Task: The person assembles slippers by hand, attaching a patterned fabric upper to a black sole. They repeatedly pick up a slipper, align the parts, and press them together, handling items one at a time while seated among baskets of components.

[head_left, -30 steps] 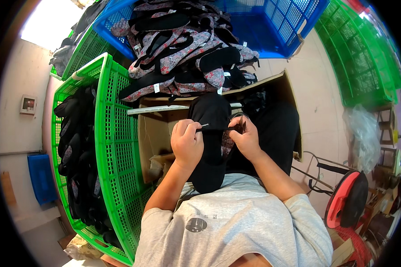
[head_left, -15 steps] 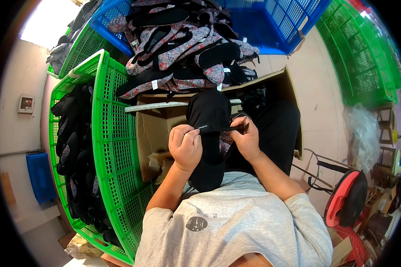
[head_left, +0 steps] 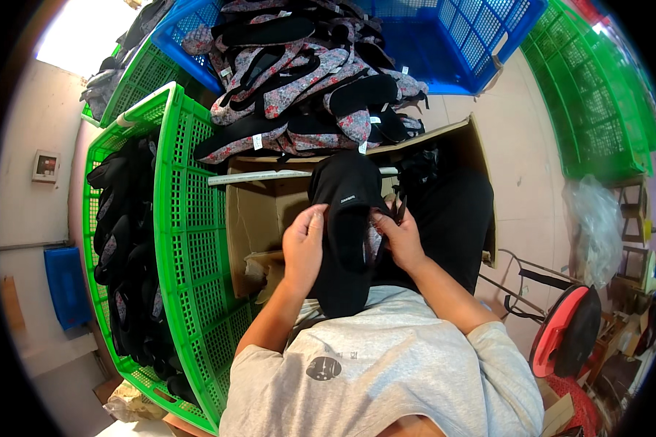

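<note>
A black fabric slipper point(head_left: 346, 240) lies lengthwise over my lap, toe away from me, with a small pale label at the front of its opening. Patterned floral cloth shows at the opening's right side. My left hand point(head_left: 304, 239) is closed, thumb and fingers pinching the slipper's left edge. On the opposite edge my right hand point(head_left: 401, 237) is closed too, its thumb against the floral cloth. A dark pointed tool point(head_left: 399, 207), possibly thread snips, sticks up from the right hand's fingers; its full shape is hidden.
An open cardboard box point(head_left: 251, 218) with a pale rod point(head_left: 255, 177) across it stands before me. Beyond is a heap of floral slippers point(head_left: 299, 80) by a blue crate point(head_left: 463, 44). A green crate point(head_left: 189, 240) of black slippers stands left; a red-and-black round object point(head_left: 565, 328) lies right.
The slipper's opening now shows between my hands, where a black strip was stretched across before. My left hand has moved from the label to the left edge.
</note>
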Motion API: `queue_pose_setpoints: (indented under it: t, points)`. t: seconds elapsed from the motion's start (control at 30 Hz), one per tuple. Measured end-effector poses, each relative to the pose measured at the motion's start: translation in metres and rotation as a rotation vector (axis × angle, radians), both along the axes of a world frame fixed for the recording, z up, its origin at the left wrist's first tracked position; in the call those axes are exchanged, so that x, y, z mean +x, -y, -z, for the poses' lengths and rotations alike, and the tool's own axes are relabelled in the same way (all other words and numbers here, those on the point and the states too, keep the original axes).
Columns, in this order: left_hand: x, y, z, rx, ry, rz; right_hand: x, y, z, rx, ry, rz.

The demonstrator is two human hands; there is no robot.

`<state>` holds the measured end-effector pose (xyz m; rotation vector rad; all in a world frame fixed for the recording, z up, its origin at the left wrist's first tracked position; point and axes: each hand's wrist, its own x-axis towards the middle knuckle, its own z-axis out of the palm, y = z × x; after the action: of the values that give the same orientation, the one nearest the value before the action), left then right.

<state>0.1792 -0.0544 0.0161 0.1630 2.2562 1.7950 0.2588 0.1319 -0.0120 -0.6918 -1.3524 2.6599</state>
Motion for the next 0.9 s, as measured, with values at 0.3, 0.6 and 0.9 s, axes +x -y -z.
queue_pose_setpoints:
  t: [0.3, 0.6, 0.9]
  points:
    - [0.015, -0.005, -0.015, 0.449, 0.451, -0.037, -0.004, 0.019, -0.018, -0.038, 0.006, -0.071]
    - [0.015, -0.004, -0.041, 0.752, 0.949, 0.090, -0.006, 0.002, -0.020, -0.142, -0.010, -0.054]
    - [-0.018, -0.006, -0.052, 0.892, 0.865, -0.142, -0.007, -0.017, -0.027, -0.018, -0.146, -0.040]
